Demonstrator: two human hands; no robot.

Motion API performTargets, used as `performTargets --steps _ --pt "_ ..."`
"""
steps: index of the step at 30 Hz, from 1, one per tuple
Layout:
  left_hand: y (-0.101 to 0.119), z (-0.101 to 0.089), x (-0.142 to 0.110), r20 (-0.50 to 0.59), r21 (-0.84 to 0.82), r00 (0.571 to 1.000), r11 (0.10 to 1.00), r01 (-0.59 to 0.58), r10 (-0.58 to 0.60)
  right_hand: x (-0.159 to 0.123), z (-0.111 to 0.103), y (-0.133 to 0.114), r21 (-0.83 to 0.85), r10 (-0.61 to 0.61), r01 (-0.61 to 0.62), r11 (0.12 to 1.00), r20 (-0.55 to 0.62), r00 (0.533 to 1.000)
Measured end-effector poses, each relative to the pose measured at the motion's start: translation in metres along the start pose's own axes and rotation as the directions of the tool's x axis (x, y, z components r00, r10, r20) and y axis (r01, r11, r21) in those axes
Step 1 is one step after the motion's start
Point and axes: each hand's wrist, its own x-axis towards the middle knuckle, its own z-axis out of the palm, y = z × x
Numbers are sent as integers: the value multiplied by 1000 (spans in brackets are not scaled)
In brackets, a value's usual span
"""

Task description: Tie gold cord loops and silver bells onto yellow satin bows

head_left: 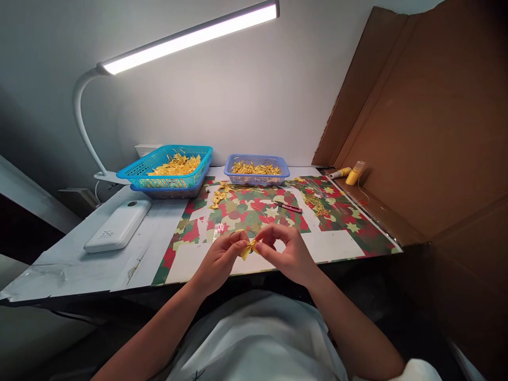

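Close to the table's front edge, a small yellow ribbon bow (pixel 245 253) is pinched between both hands. My left hand (pixel 219 262) is closed on its left side, thumb against index finger. On the opposite side, my right hand (pixel 289 255) pinches the bow's middle with thumb and index finger. A thin gold cord curves above the fingers, its ends partly hidden. Beyond the hands lie red-handled thread snips (pixel 289 207). Several more yellow bows (pixel 217 199) rest on the patterned sheet (pixel 254 206), left of the snips.
A blue basket (pixel 170 183) of yellow bows is stacked on another at the back left. Behind the sheet stands a lilac basket (pixel 257 180) of gold pieces. Gold cords (pixel 315 204) lie at right. A white power bank (pixel 118 226), lamp (pixel 190 39), yellow-capped bottle (pixel 355 173) and cardboard wall (pixel 428 116) surround them.
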Motion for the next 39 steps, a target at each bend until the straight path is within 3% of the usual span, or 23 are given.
performTargets --steps 5,11,17,20,23,28,31,35,39 --pt "2 2 -1 -52 266 994 961 -77 95 -1 4 0 -77 -26 21 997 -73 997" --pt "5 4 -1 -61 621 950 757 -205 307 -1 9 4 -159 -78 51 986 -170 982" --pt "-5 -2 6 77 772 875 527 -355 477 7 4 14 -80 20 -22 997 -27 999" --pt "-8 -7 15 131 795 848 457 -399 513 14 2 21 -51 51 -51 997 6 999" --pt "-9 -9 25 120 795 841 457 -400 527 21 3 29 -39 53 -54 998 -34 998" --pt "-13 -7 32 17 761 846 541 -357 533 26 11 42 94 49 -35 995 -146 988" --pt "-17 -6 32 16 776 821 511 -370 571 27 13 47 163 55 -29 986 -160 986" --pt "-21 -8 31 69 826 796 413 -384 601 24 7 46 -59 -90 81 995 -161 983" --pt "-16 -15 38 164 871 812 304 -386 560 29 -3 44 -471 -292 220 854 -85 953"
